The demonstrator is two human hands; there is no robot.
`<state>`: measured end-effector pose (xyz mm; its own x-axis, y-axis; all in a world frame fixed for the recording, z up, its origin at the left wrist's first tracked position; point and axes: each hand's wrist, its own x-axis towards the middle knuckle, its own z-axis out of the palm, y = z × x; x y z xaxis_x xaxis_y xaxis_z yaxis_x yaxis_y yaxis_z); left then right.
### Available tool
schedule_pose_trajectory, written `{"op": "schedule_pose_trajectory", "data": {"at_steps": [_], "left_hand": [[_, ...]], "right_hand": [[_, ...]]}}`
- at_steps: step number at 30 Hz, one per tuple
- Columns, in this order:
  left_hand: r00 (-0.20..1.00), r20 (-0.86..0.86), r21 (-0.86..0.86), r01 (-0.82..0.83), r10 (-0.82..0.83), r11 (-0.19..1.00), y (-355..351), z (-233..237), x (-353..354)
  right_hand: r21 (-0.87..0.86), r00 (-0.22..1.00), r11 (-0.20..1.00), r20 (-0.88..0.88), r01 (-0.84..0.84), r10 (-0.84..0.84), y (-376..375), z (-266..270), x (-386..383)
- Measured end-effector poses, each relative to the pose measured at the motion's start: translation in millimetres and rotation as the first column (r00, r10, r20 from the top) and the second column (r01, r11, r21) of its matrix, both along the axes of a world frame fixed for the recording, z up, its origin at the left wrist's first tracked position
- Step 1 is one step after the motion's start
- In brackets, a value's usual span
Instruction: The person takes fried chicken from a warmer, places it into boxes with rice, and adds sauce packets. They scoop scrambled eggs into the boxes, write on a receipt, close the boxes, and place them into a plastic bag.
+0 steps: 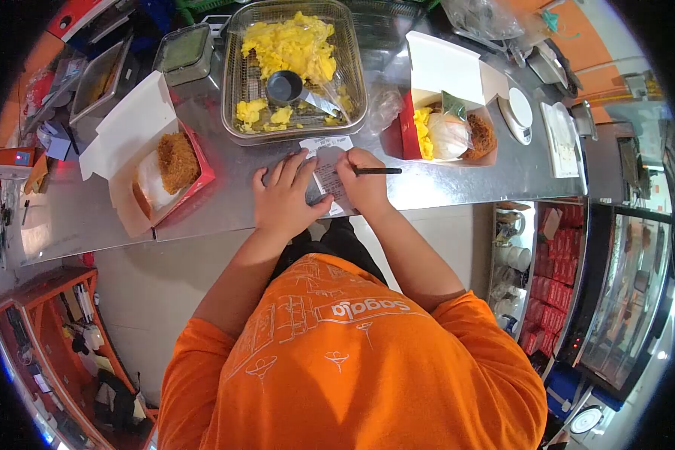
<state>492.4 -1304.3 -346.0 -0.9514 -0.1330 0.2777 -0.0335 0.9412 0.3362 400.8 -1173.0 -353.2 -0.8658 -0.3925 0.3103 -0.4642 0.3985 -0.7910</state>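
A printed paper receipt lies on the metal counter in front of me. My left hand rests with its fingers spread on the receipt's left side and the counter. In my right hand is a black pen, held over the receipt's right edge; its tip is hidden by my fingers. To the left stands an open red and white food box with a breaded brown piece and something white in it. Another open box, at the right, has yellow egg, a white wrapped portion and a brown fried piece.
Beyond the receipt, a clear tray holds scrambled egg, a black cup-shaped scoop and a metal utensil. A lidded container stands at the back left. A white round device sits at the right. The metal counter ends close to my body.
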Motion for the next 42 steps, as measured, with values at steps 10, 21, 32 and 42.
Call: {"op": "schedule_pose_trajectory", "data": {"at_steps": [10,21,32,42], "left_hand": [[1.000,0.011,0.001,-0.001,0.001,1.000,-1,0,1],[0.998,0.062,0.047,0.002,-0.005,0.999,-1,7,-1],[0.993,0.117,0.056,0.009,-0.015,0.998,-2,6,0],[0.985,0.173,0.066,-0.009,-0.003,0.998,-3,8,-1]], "right_hand": [[-0.070,0.989,0.989,-0.059,0.130,-0.134,0,-2,0],[-0.009,0.998,1.000,-0.057,-0.012,0.012,2,0,3],[0.053,0.999,0.998,-0.016,-0.042,0.043,-13,9,5],[-0.049,0.986,0.998,0.158,-0.035,0.042,-17,-1,8]]}}
